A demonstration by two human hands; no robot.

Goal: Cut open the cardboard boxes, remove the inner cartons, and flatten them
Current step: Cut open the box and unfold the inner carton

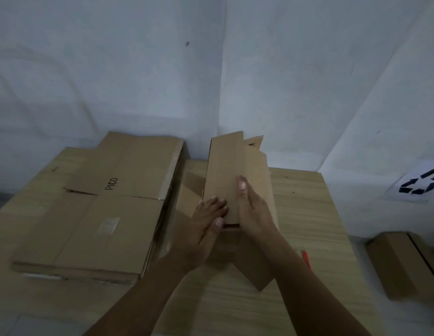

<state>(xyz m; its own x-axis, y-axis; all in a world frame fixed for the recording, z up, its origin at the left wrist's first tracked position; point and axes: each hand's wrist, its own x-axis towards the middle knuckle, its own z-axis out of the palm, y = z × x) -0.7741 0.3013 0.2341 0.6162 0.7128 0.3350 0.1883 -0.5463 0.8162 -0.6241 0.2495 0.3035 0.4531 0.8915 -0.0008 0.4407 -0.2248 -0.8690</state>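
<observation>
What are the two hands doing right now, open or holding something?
Left hand: open, fingers flat, pressing on the carton.
Right hand: open, fingers straight, pressing on the same carton.

Stack of flattened brown cardboard boxes (97, 209) blocks table's left; bare light wooden tabletop (305, 209) right offers passage; white wall (162, 81) closes far edge.
</observation>
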